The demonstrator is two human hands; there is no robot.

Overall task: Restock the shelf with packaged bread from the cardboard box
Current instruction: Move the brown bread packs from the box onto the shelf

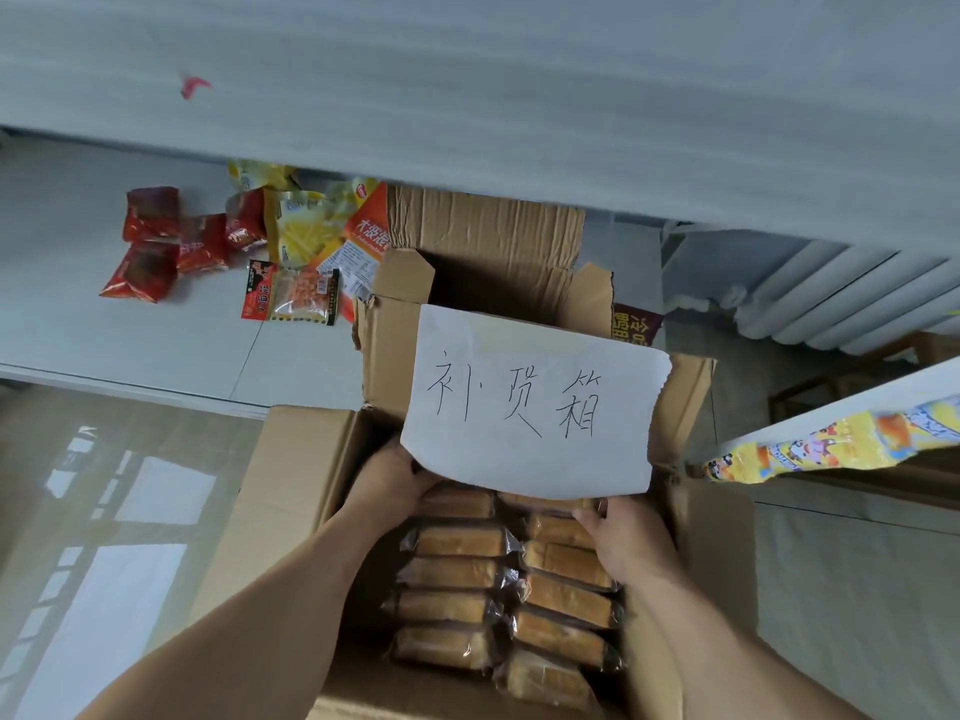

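An open cardboard box (pixel 291 491) stands on the floor below me, filled with two rows of clear-wrapped bread packs (pixel 457 574). A white paper sheet (pixel 530 402) with handwritten characters hangs over the box's far flap. My left hand (pixel 389 483) reaches into the box and grips the far end of the left row of packs, under the paper. My right hand (pixel 623 532) rests on the far packs of the right row, fingers curled over them. A white shelf edge (pixel 852 402) shows at the right with a yellow packet (pixel 831 444) on it.
Several red, yellow and orange snack bags (pixel 249 241) lie scattered on the pale floor to the left beyond the box. A white radiator (pixel 852 298) is at the far right. A wooden-toned floor area lies at the near left.
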